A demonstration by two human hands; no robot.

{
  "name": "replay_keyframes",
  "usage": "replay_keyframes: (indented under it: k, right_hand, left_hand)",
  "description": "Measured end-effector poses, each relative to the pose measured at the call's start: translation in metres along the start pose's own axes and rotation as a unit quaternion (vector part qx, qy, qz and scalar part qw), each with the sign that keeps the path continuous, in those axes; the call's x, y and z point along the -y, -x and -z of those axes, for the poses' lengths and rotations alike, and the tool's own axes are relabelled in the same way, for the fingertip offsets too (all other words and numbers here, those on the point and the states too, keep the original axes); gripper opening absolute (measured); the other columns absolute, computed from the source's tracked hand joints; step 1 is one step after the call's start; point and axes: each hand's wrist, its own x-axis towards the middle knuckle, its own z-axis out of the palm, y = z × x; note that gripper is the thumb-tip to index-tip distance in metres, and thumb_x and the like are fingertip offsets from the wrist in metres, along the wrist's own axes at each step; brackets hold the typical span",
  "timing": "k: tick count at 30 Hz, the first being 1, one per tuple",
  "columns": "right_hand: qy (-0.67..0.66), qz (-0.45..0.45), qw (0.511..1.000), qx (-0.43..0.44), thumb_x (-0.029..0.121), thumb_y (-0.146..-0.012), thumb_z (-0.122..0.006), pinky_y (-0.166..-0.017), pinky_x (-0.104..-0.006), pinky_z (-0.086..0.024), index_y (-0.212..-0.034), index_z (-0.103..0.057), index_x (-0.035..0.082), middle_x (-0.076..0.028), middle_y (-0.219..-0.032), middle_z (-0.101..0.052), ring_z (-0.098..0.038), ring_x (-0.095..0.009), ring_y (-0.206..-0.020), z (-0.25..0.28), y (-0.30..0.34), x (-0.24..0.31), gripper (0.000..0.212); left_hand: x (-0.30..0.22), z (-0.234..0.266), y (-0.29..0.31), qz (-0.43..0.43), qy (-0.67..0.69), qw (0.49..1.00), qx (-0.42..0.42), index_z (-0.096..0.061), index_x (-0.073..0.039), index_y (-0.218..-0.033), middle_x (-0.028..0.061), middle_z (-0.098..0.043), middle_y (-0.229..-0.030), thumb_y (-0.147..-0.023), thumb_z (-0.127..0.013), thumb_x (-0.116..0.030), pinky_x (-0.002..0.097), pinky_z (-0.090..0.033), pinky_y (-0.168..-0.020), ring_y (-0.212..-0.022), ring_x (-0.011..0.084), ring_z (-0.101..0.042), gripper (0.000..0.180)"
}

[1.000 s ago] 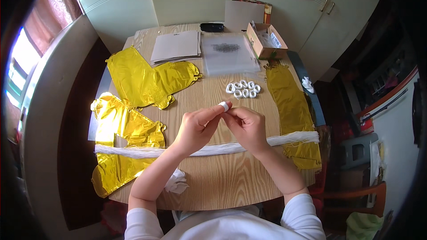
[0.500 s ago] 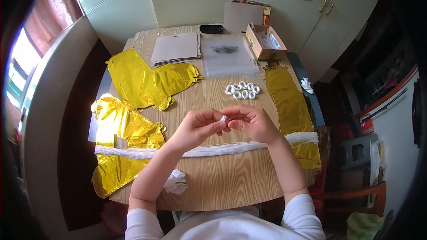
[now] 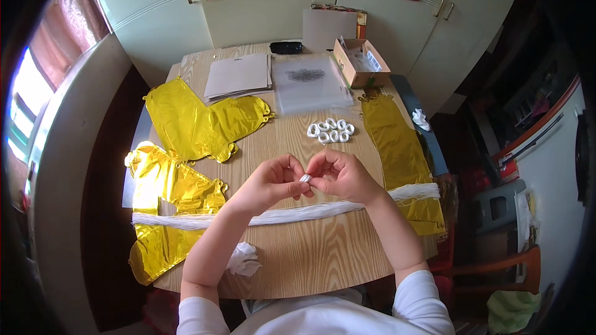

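Observation:
Between my two hands, over the middle of the table, is a small white coil of string (image 3: 305, 178). The thumb and fingers of my left hand (image 3: 273, 181) pinch it. My right hand (image 3: 344, 177) is closed at its other side, thumb and fingertips on the coil; the fingers partly cover it. Beneath my wrists a long skein of white string (image 3: 304, 213) runs across the table from left to right. Beyond my hands lie several white string coils (image 3: 331, 129) in a tight group.
Flat yellow foil balloons (image 3: 180, 118) lie at left, another foil piece (image 3: 394, 136) at right. Grey cards (image 3: 238, 75), clear plastic bags (image 3: 310, 87) and an open box (image 3: 363, 68) occupy the far side. Crumpled white tissue (image 3: 244, 260) sits by my left forearm.
My fingers have shifted around the small white coil, with the right fingertips now raised higher off it. The whole view has tilted slightly, so the table appears a little lower and to the left.

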Motion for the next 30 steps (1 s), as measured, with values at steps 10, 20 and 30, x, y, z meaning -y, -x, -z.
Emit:
replay_keyframes:
  k: [10,20,30]
  right_hand:
    - [0.112,-0.083,0.990,0.002,0.000,-0.079,-0.063,-0.075,-0.0225,-0.047,-0.096,-0.059,0.001,-0.001,-0.086,-0.061,-0.057,-0.008,-0.082,0.004,0.011,0.010,0.018]
    - [0.383,0.043,0.922,-0.030,0.005,-0.075,-0.068,-0.062,-0.0243,-0.048,-0.085,-0.063,0.002,-0.003,-0.076,-0.062,-0.059,-0.012,-0.069,0.017,0.027,0.005,0.011]
    - [0.689,0.114,0.692,-0.185,0.012,-0.081,-0.060,-0.060,-0.0346,-0.052,-0.083,-0.059,0.008,-0.006,-0.082,-0.060,-0.062,-0.026,-0.073,0.131,0.021,-0.079,0.004]
  left_hand:
    - [0.013,0.003,-0.004,-0.054,-0.123,0.991,-0.012,-0.042,-0.003,-0.090,0.0042,-0.059,-0.080,-0.083,-0.063,-0.001,0.0217,-0.046,-0.069,-0.082,0.0093,-0.059,0.022]
    - [0.026,-0.003,-0.008,-0.038,-0.162,0.986,0.003,-0.044,-0.002,-0.096,0.0042,-0.059,-0.090,-0.084,-0.060,-0.001,0.0221,-0.045,-0.071,-0.085,0.0073,-0.056,0.020]
    - [0.022,-0.002,-0.013,-0.031,-0.082,0.996,-0.013,-0.051,0.000,-0.095,0.0076,-0.061,-0.098,-0.088,-0.055,-0.007,0.0257,-0.043,-0.085,-0.096,0.0117,-0.056,0.011]
